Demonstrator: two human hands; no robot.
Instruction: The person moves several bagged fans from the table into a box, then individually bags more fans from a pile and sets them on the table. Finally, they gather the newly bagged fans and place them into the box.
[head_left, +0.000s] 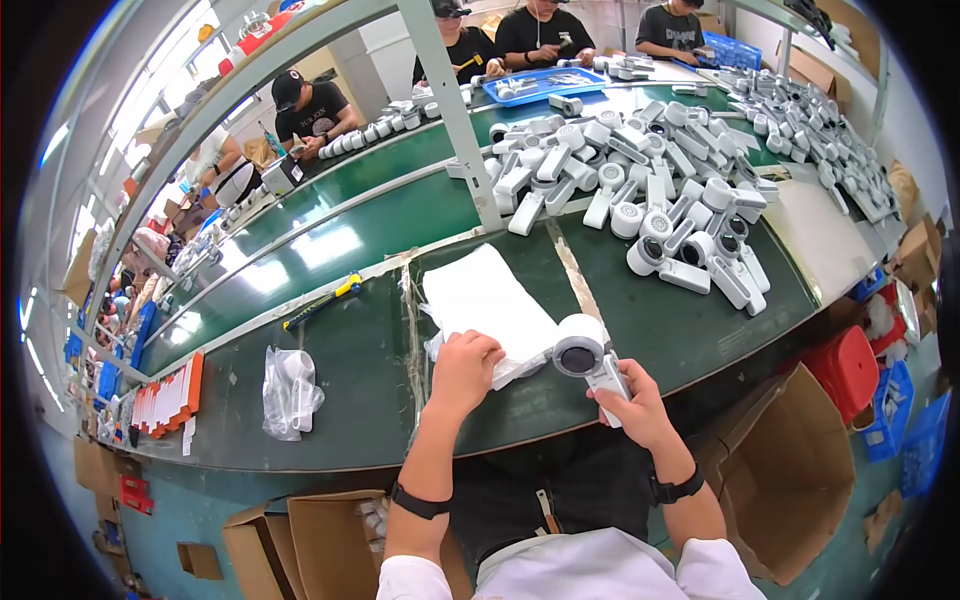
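My right hand [638, 408] is closed around the handle of a white handheld fan [579, 346]. The fan's round head, with a dark lens-like disc, points up and left over the bench. On the green bench lies a stack of thin white plastic bags [484, 300], with crinkled clear film along its edges. My left hand [464, 374] is at the stack's near left corner, fingers curled and pinched on a bag's edge. Its fingertips are partly hidden. A fan wrapped in a clear bag [291, 394] lies further left.
A large heap of white fans [640, 165] covers the bench's far right. A yellow-and-black cutter knife [323, 302] lies at the back left, orange-and-white boxes [168, 398] at the left end. A metal post [450, 110] rises behind the bags. Open cartons [790, 480] stand below. Co-workers sit opposite.
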